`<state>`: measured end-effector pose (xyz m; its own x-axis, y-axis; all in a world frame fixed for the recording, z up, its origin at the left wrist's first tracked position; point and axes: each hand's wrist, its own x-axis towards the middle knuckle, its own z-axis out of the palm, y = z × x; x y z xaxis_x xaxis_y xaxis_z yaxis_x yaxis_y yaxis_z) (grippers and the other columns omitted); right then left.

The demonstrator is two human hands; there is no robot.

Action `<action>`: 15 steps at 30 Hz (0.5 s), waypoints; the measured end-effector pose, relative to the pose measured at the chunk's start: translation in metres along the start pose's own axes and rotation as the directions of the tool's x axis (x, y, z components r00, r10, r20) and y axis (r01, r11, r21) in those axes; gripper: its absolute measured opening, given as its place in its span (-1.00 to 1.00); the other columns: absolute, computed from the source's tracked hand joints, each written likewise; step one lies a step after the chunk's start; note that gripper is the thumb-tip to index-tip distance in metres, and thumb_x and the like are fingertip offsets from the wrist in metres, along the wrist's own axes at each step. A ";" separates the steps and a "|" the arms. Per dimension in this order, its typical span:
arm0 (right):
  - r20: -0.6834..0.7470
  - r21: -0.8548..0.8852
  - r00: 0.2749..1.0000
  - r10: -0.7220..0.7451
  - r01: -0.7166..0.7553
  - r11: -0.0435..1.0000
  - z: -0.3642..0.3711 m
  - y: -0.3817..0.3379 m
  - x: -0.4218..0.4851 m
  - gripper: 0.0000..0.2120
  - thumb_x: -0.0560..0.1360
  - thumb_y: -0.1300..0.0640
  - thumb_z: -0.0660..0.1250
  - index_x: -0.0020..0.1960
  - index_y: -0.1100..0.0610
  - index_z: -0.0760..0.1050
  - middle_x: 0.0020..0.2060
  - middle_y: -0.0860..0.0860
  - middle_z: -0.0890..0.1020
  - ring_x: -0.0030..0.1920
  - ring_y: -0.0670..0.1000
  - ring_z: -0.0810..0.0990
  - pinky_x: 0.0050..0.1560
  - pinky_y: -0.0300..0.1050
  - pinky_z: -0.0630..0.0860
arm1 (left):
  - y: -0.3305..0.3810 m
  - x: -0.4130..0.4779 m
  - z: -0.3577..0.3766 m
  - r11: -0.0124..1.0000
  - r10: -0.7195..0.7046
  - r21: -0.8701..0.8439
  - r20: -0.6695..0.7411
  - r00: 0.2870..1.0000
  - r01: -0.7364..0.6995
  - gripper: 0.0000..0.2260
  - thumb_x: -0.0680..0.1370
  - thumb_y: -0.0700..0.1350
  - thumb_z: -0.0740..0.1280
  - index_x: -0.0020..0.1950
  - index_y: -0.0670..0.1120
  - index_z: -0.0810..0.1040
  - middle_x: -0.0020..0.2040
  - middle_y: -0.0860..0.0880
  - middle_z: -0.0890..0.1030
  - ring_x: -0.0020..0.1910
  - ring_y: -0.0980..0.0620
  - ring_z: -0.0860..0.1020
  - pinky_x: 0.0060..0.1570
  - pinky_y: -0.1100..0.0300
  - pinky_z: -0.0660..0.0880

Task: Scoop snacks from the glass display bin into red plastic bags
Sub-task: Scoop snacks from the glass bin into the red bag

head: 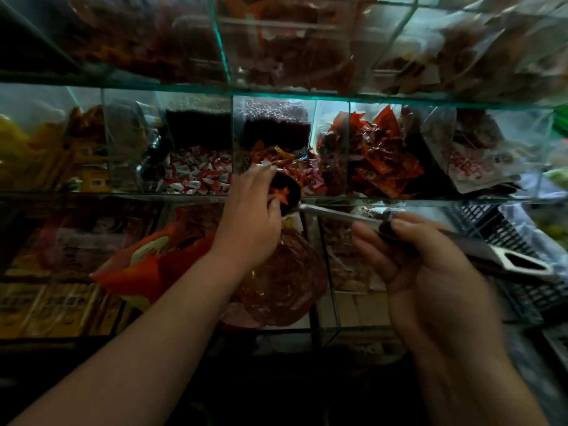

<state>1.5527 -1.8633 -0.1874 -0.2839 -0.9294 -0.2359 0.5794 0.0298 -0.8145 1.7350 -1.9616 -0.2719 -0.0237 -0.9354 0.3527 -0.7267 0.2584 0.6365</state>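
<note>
**snackrat:** Why was the scoop (284,195) parked at the front lip of the glass display bin (312,127) and not over a bag?

**mo_k:** My guess is the load needed sorting first. The right hand (430,272) had its fingers wrapped round the long handle, thumb on top, keeping the bowl level so nothing slid off. The left hand (250,216) was curled over the bowl, thumb against an orange packet (281,195) lying in it. Couldn't tell if it was really pinching the packet or just steadying the bowl.

**snackrat:** What was in the bins?

**mo_k:** That middle-shelf bin held mixed orange and pink wrapped snacks (296,167). The left neighbour had white-and-red candies (196,176), the right one red packets (381,158).

**snackrat:** And the bag?

**mo_k:** A reddish see-through bag (285,287) sat just below the left wrist with something dark red in it. Probably the red plastic bag, but it was dim and it might've been stock in the lower bin. If it was the bag, having it right under the scoop made sense: one short tip.
</note>
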 end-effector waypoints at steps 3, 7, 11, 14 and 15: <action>0.005 0.086 0.999 -0.041 0.040 0.995 0.017 0.004 0.028 -0.91 0.61 0.34 0.24 -0.01 0.22 0.49 -0.39 0.04 0.72 -0.14 0.10 0.78 -0.21 -0.18 0.68 | 0.003 0.044 -0.001 0.988 -0.085 -0.123 0.028 0.996 0.088 -0.48 0.68 -0.09 0.24 0.62 -0.03 0.18 0.62 -0.01 0.15 0.59 -0.01 0.13 0.58 0.02 0.11; 0.106 -0.257 0.945 -0.310 0.327 0.909 0.031 0.029 0.067 -0.91 0.55 0.27 0.38 -0.02 0.10 0.59 -0.17 0.09 0.75 -0.04 0.02 0.76 -0.04 -0.14 0.67 | 0.001 0.057 -0.007 0.959 -0.184 -0.222 -0.013 0.983 0.177 -0.44 0.66 -0.02 0.31 0.62 0.01 0.19 0.60 -0.01 0.20 0.46 0.10 0.28 0.37 0.39 0.20; 0.736 -0.550 0.545 -0.402 0.827 0.114 0.021 0.044 0.094 -0.87 0.53 0.17 0.38 0.05 0.18 0.58 -0.03 0.05 0.62 -0.02 0.00 0.62 0.00 -0.07 0.57 | -0.011 0.021 -0.012 0.917 -0.258 -0.326 -0.046 0.965 0.229 -0.54 0.60 -0.10 0.39 0.49 0.08 0.38 0.42 0.01 0.44 0.36 0.03 0.47 0.36 -0.05 0.47; 0.848 -0.504 0.489 -0.203 0.863 -0.026 0.013 0.047 0.094 -0.65 0.48 -0.02 0.28 0.15 0.16 0.56 0.10 0.04 0.55 0.05 0.01 0.58 0.02 -0.01 0.58 | -0.018 -0.013 -0.019 0.922 -0.256 -0.324 -0.106 0.961 0.211 -0.61 0.60 -0.10 0.39 0.38 0.18 0.44 0.31 0.09 0.49 0.21 0.14 0.53 0.18 0.04 0.58; 0.851 -0.494 0.478 -0.218 0.870 -0.020 0.010 0.047 0.091 -0.66 0.48 -0.02 0.29 0.17 0.15 0.55 0.12 0.01 0.54 0.06 -0.02 0.58 0.02 -0.02 0.58 | -0.020 -0.021 -0.022 0.926 -0.246 -0.323 -0.121 0.962 0.197 -0.62 0.60 -0.09 0.38 0.36 0.22 0.44 0.28 0.13 0.49 0.19 0.17 0.54 0.14 0.11 0.58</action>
<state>1.5613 -1.9501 -0.2421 0.3879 -0.7637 0.5160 -0.6353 -0.6271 -0.4507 1.7647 -1.9413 -0.2770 0.2395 -0.9339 0.2654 -0.4559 0.1332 0.8800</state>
